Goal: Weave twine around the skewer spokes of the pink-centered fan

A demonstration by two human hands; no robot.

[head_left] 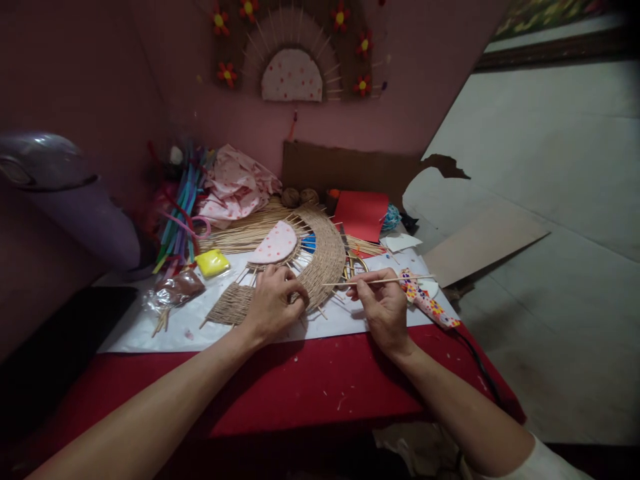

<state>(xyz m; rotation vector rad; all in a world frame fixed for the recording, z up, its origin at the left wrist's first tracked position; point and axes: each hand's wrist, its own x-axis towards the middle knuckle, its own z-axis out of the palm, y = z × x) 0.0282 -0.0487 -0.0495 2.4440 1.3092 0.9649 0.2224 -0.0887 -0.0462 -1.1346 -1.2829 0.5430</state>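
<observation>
A woven fan-shaped piece of brown twine over thin sticks (327,257) lies on a white sheet, with a pink dotted half-round pad (276,243) at its inner side. My left hand (276,299) rests on the lower part of the weave, fingers bent and pressed down; what its fingertips hold, if anything, is hidden. To the right, my right hand (383,307) pinches a thin wooden stick (400,279), held roughly level, its left end over the weave's right edge. Gold-handled scissors (356,264) lie just behind my right hand.
Behind the piece are loose sticks (235,230), dotted cloth (237,183), twine balls (300,197) and red paper (363,213). Pipe cleaners (183,200), a yellow packet (213,263) and a brown packet (180,288) sit left. A flower-patterned glue gun (430,303) with a cable is right.
</observation>
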